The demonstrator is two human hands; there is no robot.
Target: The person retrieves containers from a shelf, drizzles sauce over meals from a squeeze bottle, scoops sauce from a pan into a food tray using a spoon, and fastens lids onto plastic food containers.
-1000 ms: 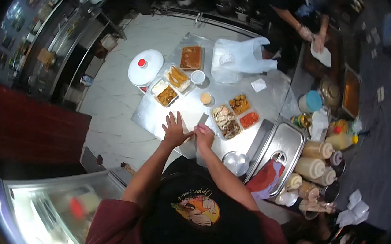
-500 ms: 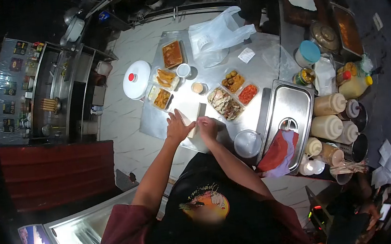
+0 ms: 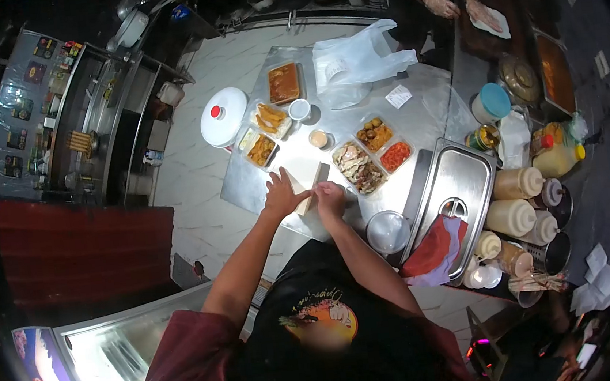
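A white box (image 3: 307, 170), seemingly of paper or card, lies on the metal table in front of me. My left hand (image 3: 283, 195) rests along its left side, fingers spread and thumb stretched across its near end. At the right side of that end, my right hand (image 3: 330, 197) has its fingers curled in a pinch on the box edge, meeting the left thumb. Just beyond stands a small sauce cup (image 3: 319, 139). Right of the box is a clear tray of sliced food (image 3: 358, 166).
Left sit a white round lid (image 3: 224, 117) and a fried-food tray (image 3: 271, 119). A plastic bag (image 3: 355, 64) lies at the back. On the right are a clear bowl (image 3: 388, 231), a steel lidded pan (image 3: 461, 168) and several sauce bottles (image 3: 511, 219). A gloved co-worker's hand (image 3: 484, 17) presses white dough.
My hands keep nearly the same hold on the box. The whole view has shifted slightly. The co-worker's white sheet, held up before, now lies on the dark surface under one hand.
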